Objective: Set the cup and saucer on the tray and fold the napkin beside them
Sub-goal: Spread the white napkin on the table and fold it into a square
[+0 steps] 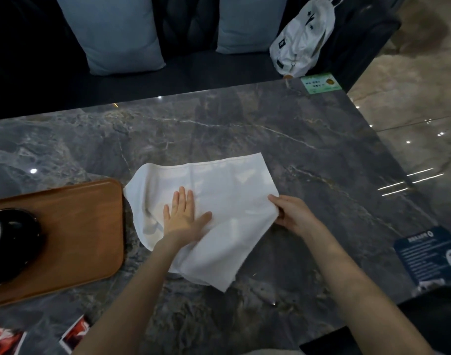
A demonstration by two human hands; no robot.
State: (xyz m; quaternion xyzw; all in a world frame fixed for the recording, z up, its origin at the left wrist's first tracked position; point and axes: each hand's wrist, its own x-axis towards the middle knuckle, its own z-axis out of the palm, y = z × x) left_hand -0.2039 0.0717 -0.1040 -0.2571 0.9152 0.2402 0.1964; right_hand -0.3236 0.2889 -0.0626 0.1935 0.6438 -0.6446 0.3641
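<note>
the right hand (293, 216) has its grip pinched on the white napkin's (219, 190) right corner; the left hand (183, 216) presses flat on its middle. the napkin lies spread on the marble surface (245, 124), just right of the wooden tray (78, 226).

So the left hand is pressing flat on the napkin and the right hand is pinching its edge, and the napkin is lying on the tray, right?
Not quite. The head view shows the napkin lying on the table, beside the tray, not on it. The rest holds: the left hand presses flat on it and the right hand pinches its edge.
</note>
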